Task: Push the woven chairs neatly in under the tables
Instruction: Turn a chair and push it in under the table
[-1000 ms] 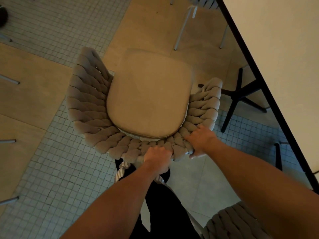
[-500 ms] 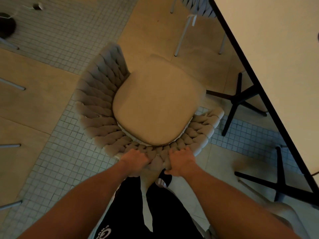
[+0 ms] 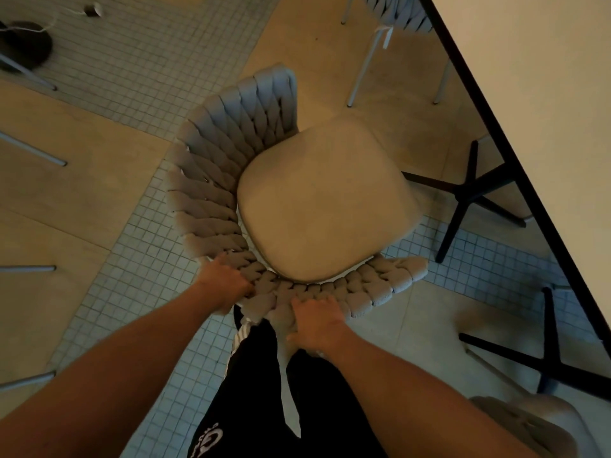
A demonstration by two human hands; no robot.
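Left hand [image 3: 228, 281]: gripping the chair [image 3: 297, 200] at its woven back rim.
Right hand [image 3: 315, 320]: clutching the same rim, just beside the left.
Chair: standing on the floor [image 3: 99, 200], seat angling toward the worktop [image 3: 535, 94], near its black base [image 3: 469, 190].

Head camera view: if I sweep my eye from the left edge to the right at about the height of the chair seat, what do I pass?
Pale metal leg → woven chair back → beige seat cushion → black cross-shaped table base → pale table top.
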